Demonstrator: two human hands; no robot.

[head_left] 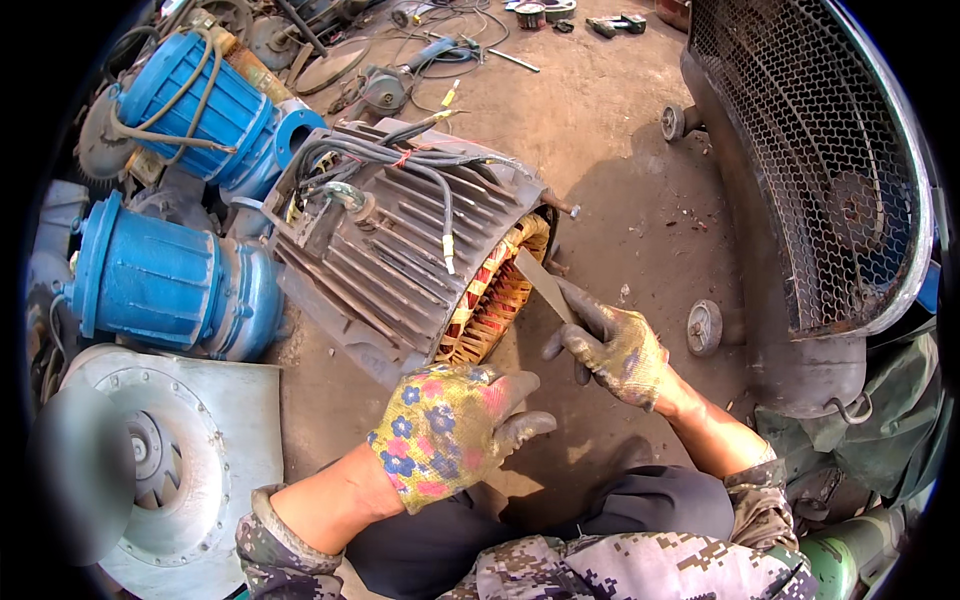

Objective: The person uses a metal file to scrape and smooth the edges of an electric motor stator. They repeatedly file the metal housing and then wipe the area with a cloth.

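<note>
A grey finned electric motor housing (pixel 400 240) lies on its side on the ground before me. In its near open end show the wound stator coils (pixel 490 310), yellowish with red and white bindings. My right hand (pixel 622 358), in a grey-palmed work glove, grips a flat grey blade-like strip (pixel 543 284). The strip's far end reaches the edge of the windings. My left hand (pixel 455 430), in a flowered glove, hovers just below the housing's near corner, fingers apart and holding nothing visible. Grey cables (pixel 400 155) with yellow-tipped ends lie across the fins.
Two blue pumps (pixel 160 280) and a pale round fan casing (pixel 200 420) crowd the left. An air compressor tank with wheels (pixel 705 328) and a mesh guard (pixel 850 190) stands at the right. An angle grinder (pixel 385 90) and tangled cords lie farther off.
</note>
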